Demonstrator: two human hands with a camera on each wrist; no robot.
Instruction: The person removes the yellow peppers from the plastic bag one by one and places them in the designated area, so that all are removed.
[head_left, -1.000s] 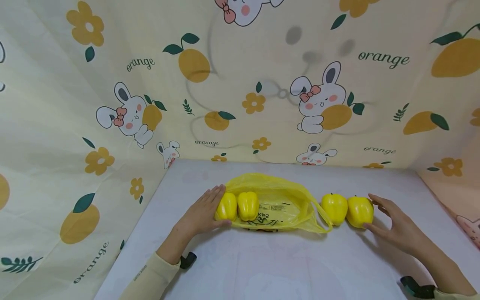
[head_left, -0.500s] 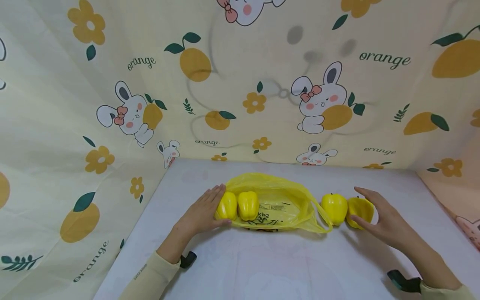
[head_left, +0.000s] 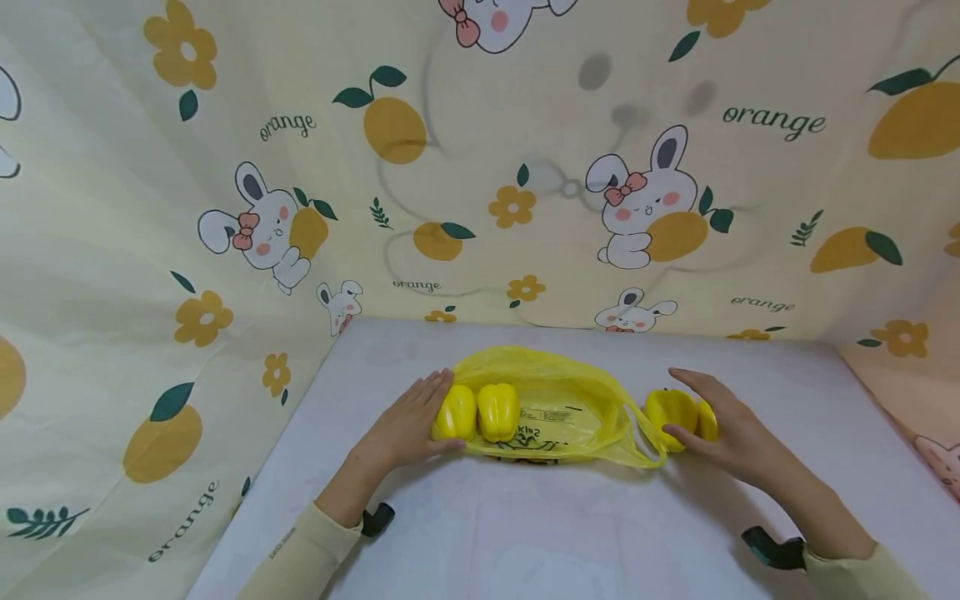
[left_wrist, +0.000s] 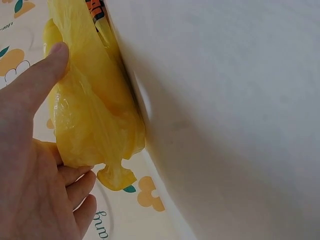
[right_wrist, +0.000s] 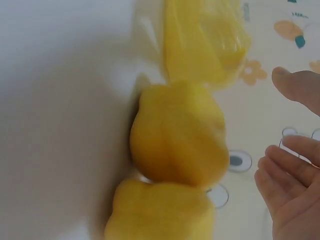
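On the table lies a yellow plastic bag (head_left: 566, 417), its mouth facing me. Inside at its left end sit two yellow apples (head_left: 498, 412), lobed ends outward. My left hand (head_left: 401, 429) holds that end; the left wrist view has its thumb (left_wrist: 57, 57) on one side of the bag and fingers behind. Beside the bag's right end stand two more yellow apples (head_left: 663, 412), side by side. My right hand (head_left: 738, 437) spreads thumb and fingers around them, partly covering the outer apple (head_left: 707, 421). In the right wrist view the right hand (right_wrist: 295, 185) appears apart from both.
The white table (head_left: 540, 517) runs to a printed cloth backdrop (head_left: 465, 192) behind. A loop handle (head_left: 645, 437) of the bag reaches the inner apple. Black wrist devices (head_left: 772, 548) sit on both wrists.
My right hand has moved left, from the outer apple's right side across to the inner apple. The left hand, bag and apples stay nearly where they were.
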